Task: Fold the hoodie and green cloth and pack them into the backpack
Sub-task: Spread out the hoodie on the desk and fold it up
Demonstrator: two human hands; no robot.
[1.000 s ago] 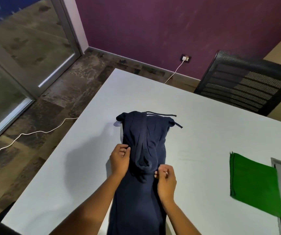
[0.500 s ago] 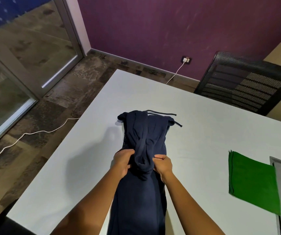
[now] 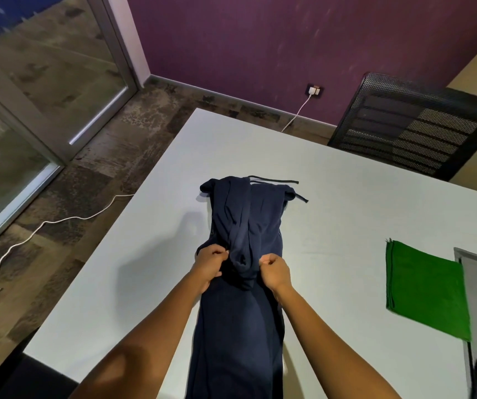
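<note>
Navy hoodie [image 3: 243,283] on white table [image 3: 116,283], left grip [image 3: 210,262] and right grip [image 3: 273,270] both pinching its fabric, green cloth [image 3: 427,289] right of them.

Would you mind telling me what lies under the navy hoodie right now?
The hoodie lies on the white table, gripped at mid-length by the left hand and right hand. Anything beneath the fabric is covered.

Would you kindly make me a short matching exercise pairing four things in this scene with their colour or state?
Things:
1. hoodie
2. green cloth
3. chair
4. white cable

States:
A. trails across the floor
B. black mesh, behind the table
C. folded flat, untouched
D. gripped at both sides by the left hand and right hand

Pairs: 1-D, 2-C, 3-B, 4-A
</note>
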